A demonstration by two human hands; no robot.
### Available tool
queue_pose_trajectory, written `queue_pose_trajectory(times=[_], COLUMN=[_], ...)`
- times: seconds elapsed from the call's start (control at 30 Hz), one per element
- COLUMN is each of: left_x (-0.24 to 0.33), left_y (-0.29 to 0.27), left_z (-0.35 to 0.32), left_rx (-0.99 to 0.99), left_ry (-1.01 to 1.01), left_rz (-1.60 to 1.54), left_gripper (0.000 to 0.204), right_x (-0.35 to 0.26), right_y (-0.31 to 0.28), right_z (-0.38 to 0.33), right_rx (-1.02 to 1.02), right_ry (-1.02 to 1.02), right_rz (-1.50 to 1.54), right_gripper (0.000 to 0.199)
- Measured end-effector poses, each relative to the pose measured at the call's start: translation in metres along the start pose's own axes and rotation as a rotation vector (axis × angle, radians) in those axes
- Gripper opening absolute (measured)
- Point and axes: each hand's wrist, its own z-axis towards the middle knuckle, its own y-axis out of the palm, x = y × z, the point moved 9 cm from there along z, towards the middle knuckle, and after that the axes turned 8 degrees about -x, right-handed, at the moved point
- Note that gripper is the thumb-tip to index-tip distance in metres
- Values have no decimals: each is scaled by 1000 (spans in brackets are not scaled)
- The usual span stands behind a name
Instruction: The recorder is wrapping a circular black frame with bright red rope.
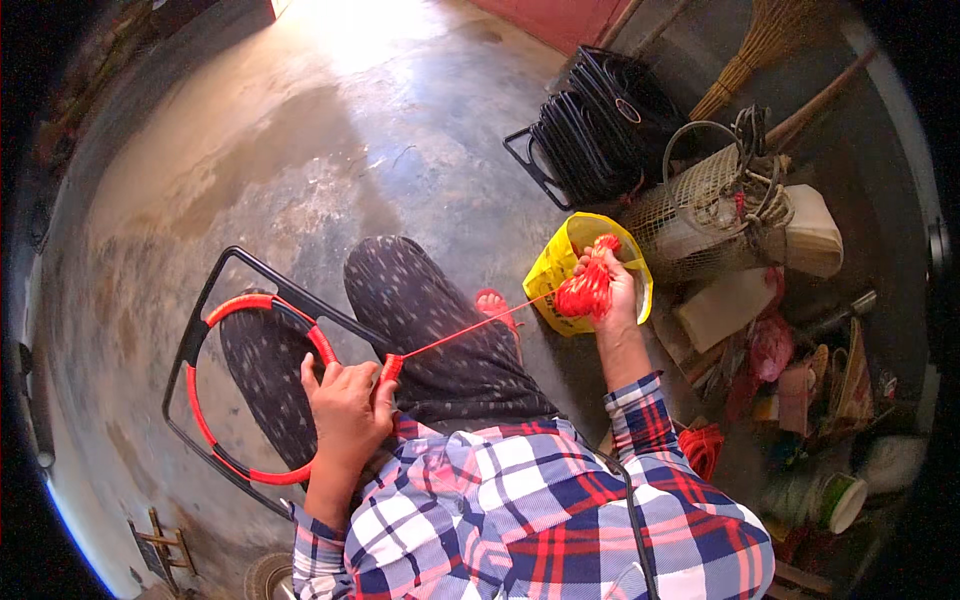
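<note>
A black metal frame (204,290) with a round ring inside it lies across my lap, over my thigh. Red cord (196,395) is wound tightly around much of the ring, leaving some black stretches showing. My left hand (348,408) grips the frame at its near right side, its thumb beside a short cord-wrapped section (391,370). From there one taut strand (470,328) runs up and right to my right hand (618,288). That hand is closed around a loose bundle of red cord (584,294), held over the mouth of a yellow bag (545,272).
Several black metal frames (590,135) are stacked at the far right. Beside them are a wire mesh basket (690,200), a straw broom (745,65) and a pale plastic container (812,232). Mixed clutter lines the right, with more red cord (703,447) near my elbow. A wheel (268,578) shows lower left.
</note>
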Motion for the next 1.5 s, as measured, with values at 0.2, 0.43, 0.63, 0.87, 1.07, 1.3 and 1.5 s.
queue_pose_trajectory(times=[0.2,0.43,0.63,0.87,1.07,1.3,1.5], left_x=[-11,-18,-50,-80,-65,-62,-42], left_y=[14,9,-3,12,-14,-26,-47], left_z=[-10,2,-11,-17,-13,-19,-8], left_rx=[-213,-141,46,198,232,345,387], left_ry=[-32,-28,-210,-400,-463,-391,-277], left_rz=[174,112,-368,-1060,-674,-419,-225], left_gripper=[25,31,43,43,30,26,35], right_x=[10,-52,76,198,152,193,206], right_y=[-33,-22,245,326,298,270,265], right_z=[19,40,-25,-99,-55,-86,-77], right_rx=[139,180,-705,-1336,-682,-1038,-1101], right_ry=[-135,-221,-313,-739,-938,-430,-28], right_rz=[-109,-197,-1326,-1862,-1670,-2024,-1285], right_gripper=[27,23,48,50,39,15,32])
